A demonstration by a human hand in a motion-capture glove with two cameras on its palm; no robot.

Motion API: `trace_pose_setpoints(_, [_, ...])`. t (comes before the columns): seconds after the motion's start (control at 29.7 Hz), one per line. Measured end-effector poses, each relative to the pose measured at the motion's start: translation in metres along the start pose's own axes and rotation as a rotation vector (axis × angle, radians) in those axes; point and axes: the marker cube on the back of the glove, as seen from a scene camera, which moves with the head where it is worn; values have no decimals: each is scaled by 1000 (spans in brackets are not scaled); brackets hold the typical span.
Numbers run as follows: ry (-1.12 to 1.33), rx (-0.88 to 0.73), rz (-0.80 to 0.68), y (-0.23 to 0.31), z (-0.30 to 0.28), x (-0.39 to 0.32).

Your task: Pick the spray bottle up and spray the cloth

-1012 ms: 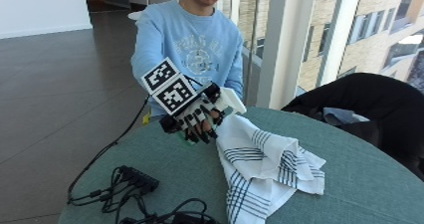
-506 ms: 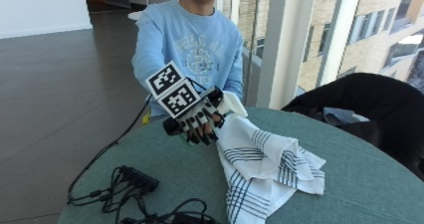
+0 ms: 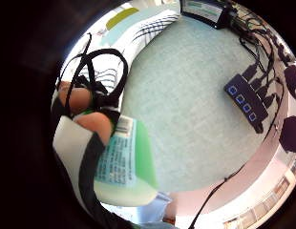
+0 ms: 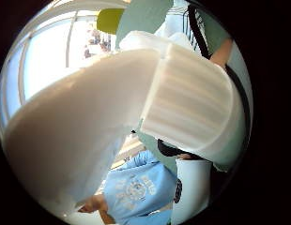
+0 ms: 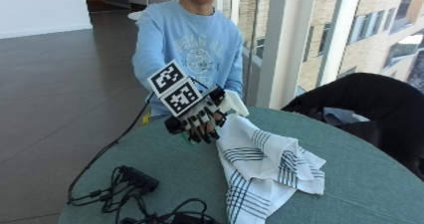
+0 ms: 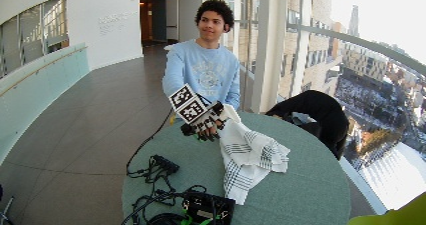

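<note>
My gloved right hand (image 5: 199, 118) grips a spray bottle above the round green table (image 5: 371, 184), its fingers curled round the body. The bottle's white spray head (image 5: 233, 103) sticks out above the hand, towards the cloth. Its green body with a pale label (image 3: 126, 162) fills part of the little finger side palm view, and the white trigger head (image 4: 136, 117) fills the thumb side view. The white cloth with dark stripes (image 5: 262, 171) lies crumpled on the table just right of the hand, also seen as a striped cloth (image 3: 138, 28) beyond the bottle.
A black power strip (image 5: 136, 178) and tangled cables (image 5: 165, 211) lie on the table's left front. A dark jacket (image 5: 371, 104) hangs over a chair at the right. A black box (image 6: 206, 207) sits at the near edge.
The hand with the bottle has shifted slightly down and right, closer to the cloth. The cloth has not moved.
</note>
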Motion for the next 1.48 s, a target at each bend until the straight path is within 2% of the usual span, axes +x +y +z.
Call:
trace_pose_setpoints(0.71, [-39, 22, -26, 2, -2, -11])
trace_pose_setpoints(0.84, [-174, 75, -101, 9, -2, -28])
trace_pose_setpoints(1.05, [-426, 159, -304, 28, 8, -79])
trace_pose_setpoints(1.25, [-549, 124, -477, 40, 48, -140])
trace_pose_setpoints(1.48, [-620, 56, -564, 37, 101, -190])
